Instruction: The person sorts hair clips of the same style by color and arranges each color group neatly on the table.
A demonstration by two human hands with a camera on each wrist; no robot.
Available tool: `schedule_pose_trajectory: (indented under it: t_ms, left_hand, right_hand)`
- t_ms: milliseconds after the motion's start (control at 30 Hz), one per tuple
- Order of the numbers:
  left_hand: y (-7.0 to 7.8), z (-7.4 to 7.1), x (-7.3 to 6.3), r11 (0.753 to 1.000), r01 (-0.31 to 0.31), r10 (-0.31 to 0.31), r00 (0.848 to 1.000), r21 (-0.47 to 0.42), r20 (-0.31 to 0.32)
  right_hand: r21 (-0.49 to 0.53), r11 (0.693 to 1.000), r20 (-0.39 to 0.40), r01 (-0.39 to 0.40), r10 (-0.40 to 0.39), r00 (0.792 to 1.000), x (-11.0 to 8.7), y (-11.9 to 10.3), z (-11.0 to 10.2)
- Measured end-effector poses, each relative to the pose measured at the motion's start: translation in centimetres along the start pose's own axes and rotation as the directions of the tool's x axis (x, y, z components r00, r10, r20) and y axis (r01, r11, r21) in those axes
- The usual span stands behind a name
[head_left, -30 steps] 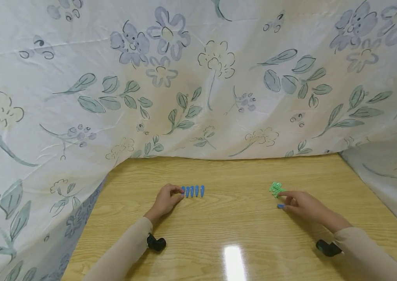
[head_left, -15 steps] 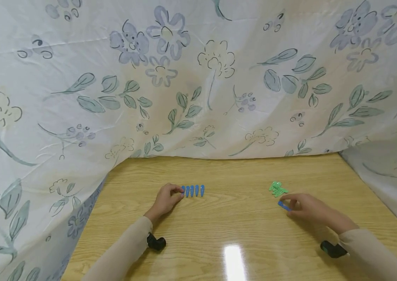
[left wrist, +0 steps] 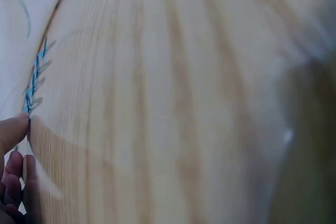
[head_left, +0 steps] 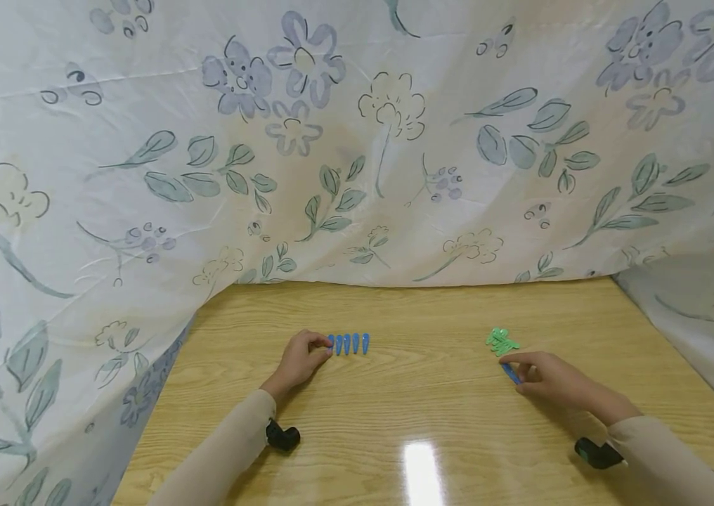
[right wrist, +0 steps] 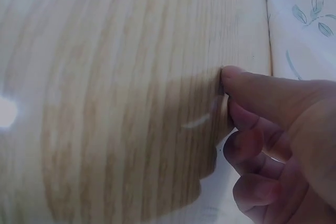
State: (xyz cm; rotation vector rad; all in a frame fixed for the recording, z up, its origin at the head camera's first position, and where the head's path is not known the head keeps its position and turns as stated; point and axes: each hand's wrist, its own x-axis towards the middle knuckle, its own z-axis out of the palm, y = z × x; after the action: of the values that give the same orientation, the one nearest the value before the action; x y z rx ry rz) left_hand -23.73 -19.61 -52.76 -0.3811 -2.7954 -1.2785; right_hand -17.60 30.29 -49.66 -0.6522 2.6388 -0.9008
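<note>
Several blue snap hair clips lie side by side in a row on the table in the head view, narrow ends toward me. At the row's left end my left hand pinches the last clip with finger and thumb; the left wrist view shows the thumb right at that end of the row. My right hand holds another blue hair clip slantwise between thumb and finger, low over the table. Just beyond it lies a small heap of green hair clips. In the right wrist view the fingers hide the held clip.
The wooden table runs back to a floral cloth, which also hangs at both sides. A bright light reflection shows on the tabletop near the front. Black wrist cameras sit at both sleeves.
My right hand has drawn back slightly from the green heap with the blue hair clip, which has turned from nearly level to slanting. The left hand stays at the row.
</note>
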Motion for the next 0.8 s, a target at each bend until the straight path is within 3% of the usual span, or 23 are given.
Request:
schedule_pose_trajectory:
  t_ms: [300,600,800]
  left_hand:
    - [0.04,-0.1,-0.04,1.0,0.005,-0.005,1.0,0.003,0.011]
    - [-0.24,-0.02,0.02,1.0,-0.002,0.002,1.0,-0.005,0.009]
    - [-0.23,-0.02,-0.01,1.0,-0.012,0.012,1.0,-0.015,0.009]
  right_hand:
    - [0.079,0.996,0.011,0.04,-0.041,0.999,0.04,0.31,-0.07]
    - [-0.138,0.99,-0.096,-0.025,0.011,0.995,-0.09,-0.19,0.36]
    - [-0.169,0.984,-0.144,-0.056,0.032,0.989,-0.03,-0.61,0.65]
